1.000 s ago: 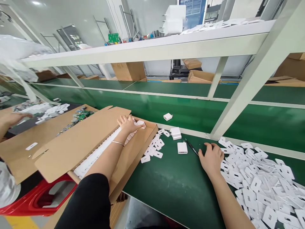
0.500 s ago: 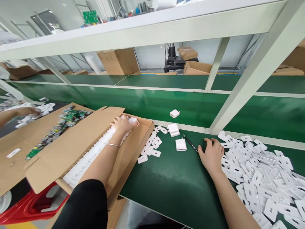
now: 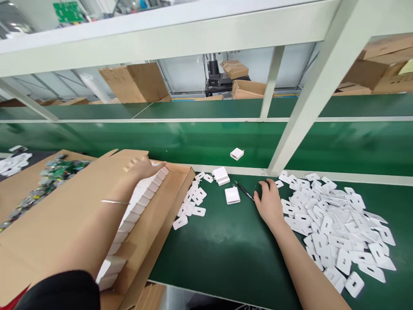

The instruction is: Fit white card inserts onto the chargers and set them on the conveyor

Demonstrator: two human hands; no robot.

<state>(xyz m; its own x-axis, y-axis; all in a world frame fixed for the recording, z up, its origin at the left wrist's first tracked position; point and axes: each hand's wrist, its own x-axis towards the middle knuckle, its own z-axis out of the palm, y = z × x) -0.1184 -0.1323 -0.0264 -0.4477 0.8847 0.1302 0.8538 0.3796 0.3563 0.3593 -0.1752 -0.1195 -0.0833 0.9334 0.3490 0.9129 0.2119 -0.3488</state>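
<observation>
My left hand (image 3: 142, 168) reaches into a long open cardboard box (image 3: 155, 228) and lies on the far end of a row of white plastic parts (image 3: 135, 215). It is blurred, so its grip is unclear. My right hand (image 3: 269, 203) rests flat on the green table (image 3: 226, 249), fingers apart and holding nothing. It sits at the edge of a big pile of flat white plates (image 3: 332, 219). A thin black tool (image 3: 243, 191) lies just left of its fingers. Two white adapter bodies (image 3: 231, 194) (image 3: 221, 175) lie between the hands.
A small heap of white plates (image 3: 192, 200) lies beside the box. One white adapter (image 3: 237, 153) sits on the green conveyor belt (image 3: 180, 142). Green circuit boards (image 3: 54, 172) lie on cardboard at left. A slanted white frame post (image 3: 309, 99) rises behind my right hand.
The view has swung so everything shifted left. My left hand slid a little along the row in the box. My right hand stayed on the table. Another person's hand at far left is gone from view.
</observation>
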